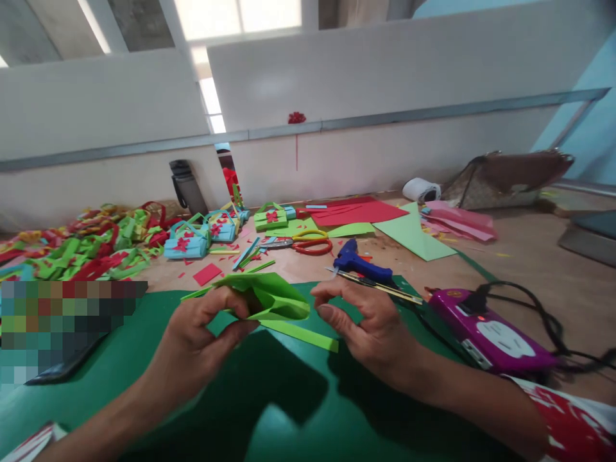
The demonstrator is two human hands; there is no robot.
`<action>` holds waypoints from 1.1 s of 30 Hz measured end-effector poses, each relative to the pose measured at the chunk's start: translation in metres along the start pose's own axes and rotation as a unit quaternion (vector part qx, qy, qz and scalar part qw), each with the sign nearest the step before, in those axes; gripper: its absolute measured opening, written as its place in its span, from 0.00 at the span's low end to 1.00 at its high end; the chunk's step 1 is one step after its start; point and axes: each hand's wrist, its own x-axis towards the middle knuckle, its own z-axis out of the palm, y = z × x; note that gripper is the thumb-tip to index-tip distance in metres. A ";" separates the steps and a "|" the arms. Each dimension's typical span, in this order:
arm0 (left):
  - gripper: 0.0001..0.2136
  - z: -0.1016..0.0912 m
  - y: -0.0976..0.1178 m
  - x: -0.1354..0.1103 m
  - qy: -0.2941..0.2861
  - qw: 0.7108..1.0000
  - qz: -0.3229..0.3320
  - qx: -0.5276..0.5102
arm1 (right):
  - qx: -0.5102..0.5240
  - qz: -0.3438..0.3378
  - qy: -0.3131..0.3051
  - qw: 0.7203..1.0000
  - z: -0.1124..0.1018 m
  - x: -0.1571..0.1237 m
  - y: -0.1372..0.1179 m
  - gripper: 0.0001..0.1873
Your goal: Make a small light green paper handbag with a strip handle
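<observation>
My left hand [206, 333] pinches a folded green paper pouch [274, 295] between thumb and fingers, raised over a green cutting mat [158, 391]. The pouch's opening gapes toward me. Just off its right end, my right hand [366, 321] has curled fingers, thumb and forefinger apart, with nothing visible between them. A narrow green paper strip [303, 335] shows under the pouch; whether it is attached is unclear. Beyond my right hand lie a blue glue gun [360, 262] and a thin yellow-and-black cutter [380, 285].
Scissors [312, 242], red paper sheets [360, 210] and small blue paper bags [187, 244] lie farther back. Several coloured paper pieces [96, 244] are heaped at left. A purple power strip [486, 330] with black cables sits at right. A bottle [189, 186] stands by the wall.
</observation>
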 end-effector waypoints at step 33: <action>0.18 0.022 0.026 -0.011 -0.096 0.957 -0.166 -0.216 | -0.076 -0.180 -0.072 0.978 0.013 -0.007 0.003 0.04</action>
